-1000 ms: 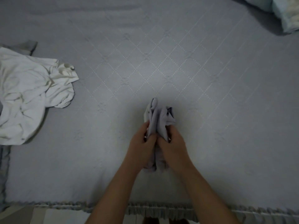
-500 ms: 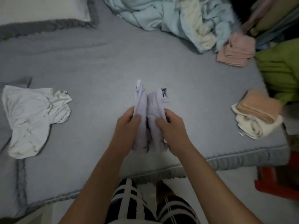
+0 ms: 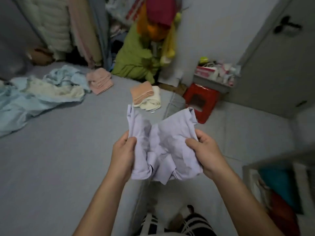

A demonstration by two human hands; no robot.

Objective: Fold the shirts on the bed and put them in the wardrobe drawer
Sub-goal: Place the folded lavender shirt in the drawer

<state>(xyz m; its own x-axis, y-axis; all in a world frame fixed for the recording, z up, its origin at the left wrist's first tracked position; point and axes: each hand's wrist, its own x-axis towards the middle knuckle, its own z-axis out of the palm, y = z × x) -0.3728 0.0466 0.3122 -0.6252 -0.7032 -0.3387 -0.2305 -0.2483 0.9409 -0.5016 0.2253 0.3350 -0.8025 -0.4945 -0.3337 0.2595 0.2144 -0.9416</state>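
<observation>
A folded lilac shirt [image 3: 163, 147] is held up in the air between both hands, over the edge of the grey bed [image 3: 59, 150]. My left hand [image 3: 123, 154] grips its left side and my right hand [image 3: 204, 152] grips its right side. The cloth sags and bunches in the middle. At the lower right an open drawer [image 3: 272, 184] with a pale frame shows teal and red clothes inside. The white shirt seen earlier is out of view.
On the bed lie a crumpled light-blue and cream heap [image 3: 42, 89], a pink folded towel [image 3: 99, 80] and an orange-and-cream folded stack [image 3: 146, 96]. A red stool [image 3: 199, 101], a green bundle [image 3: 136, 62], hanging clothes [image 3: 68, 28] and a grey door [image 3: 281, 57] stand beyond.
The view has swung right from the bed toward the room corner and drawer. Both hands have moved apart, spreading the lilac shirt wider, and carry it off the bed.
</observation>
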